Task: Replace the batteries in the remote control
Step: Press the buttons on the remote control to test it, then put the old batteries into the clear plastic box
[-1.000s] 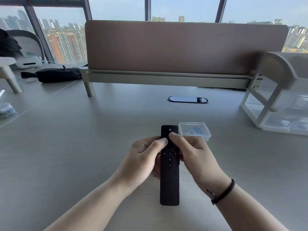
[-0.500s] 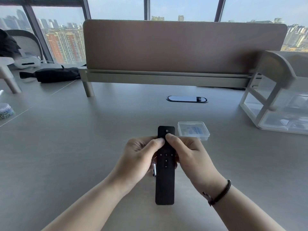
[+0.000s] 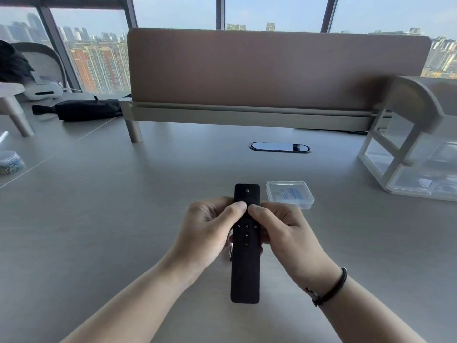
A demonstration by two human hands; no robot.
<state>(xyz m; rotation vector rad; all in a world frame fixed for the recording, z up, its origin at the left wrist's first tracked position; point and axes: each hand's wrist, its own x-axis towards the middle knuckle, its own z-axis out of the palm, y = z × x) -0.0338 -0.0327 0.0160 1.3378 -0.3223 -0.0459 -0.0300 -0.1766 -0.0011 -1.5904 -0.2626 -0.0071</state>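
Matte grey laminate desk — slim black rectangular plastic remote held above it, buttons up. Left hand and right hand grip its sides, thumbs meeting on top. Clear flat plastic box lies just beyond.

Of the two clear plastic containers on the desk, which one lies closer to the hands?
The small flat clear box, just beyond the right hand beside the remote. The large clear storage bin stands far off at the right edge.
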